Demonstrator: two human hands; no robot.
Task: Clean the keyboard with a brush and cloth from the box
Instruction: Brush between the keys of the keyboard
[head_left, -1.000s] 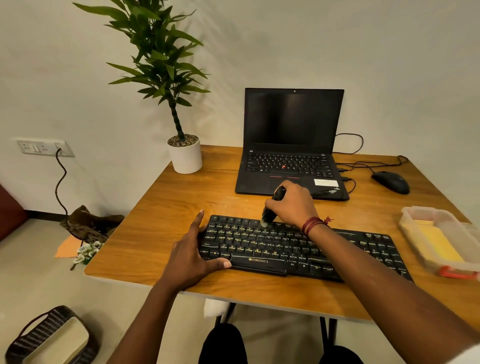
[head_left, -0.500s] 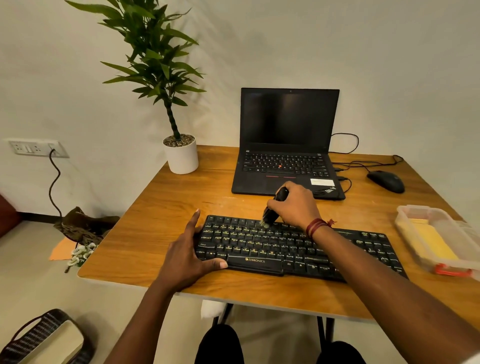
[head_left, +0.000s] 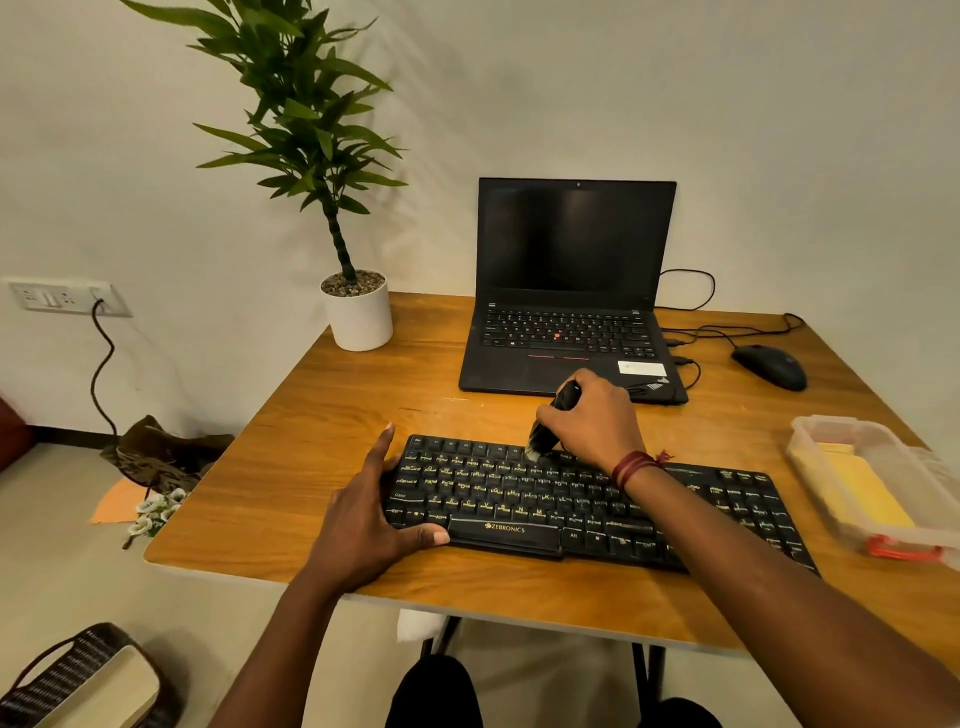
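**Brush on the top key rows, left hand bracing**

Right hand (head_left: 592, 421): fingers curled round a small black brush (head_left: 544, 435), gripping it by the handle. The handle tilts away from the person. The pale bristles point down and touch the upper key rows of the black keyboard (head_left: 519, 493), just left of the hand's fingers. A red thread band (head_left: 631, 467) is on the right wrist, which crosses above the middle keys.

Left hand (head_left: 363, 514): flat and uncurled at the keyboard's left end. The fingers run straight along the end edge and the thumb stretches along the front edge. It holds nothing and only presses against the keyboard. The heel of the hand is on the wooden table (head_left: 311, 441).

The keyboard lies across the table between the two hands. "ZEBRONICS" is printed on its front edge, just right of the left thumb.

Well to the right of the right forearm is a clear plastic box (head_left: 831, 422) with a yellow cloth (head_left: 862, 499) lying inside. Cannot tell whether a lid is on.

Just beyond the right hand is an open black laptop (head_left: 571, 291), screen dark. A black mouse (head_left: 769, 366) sits further right. Well beyond the left hand, at the far corner, is a white pot (head_left: 358, 317) with a green plant.
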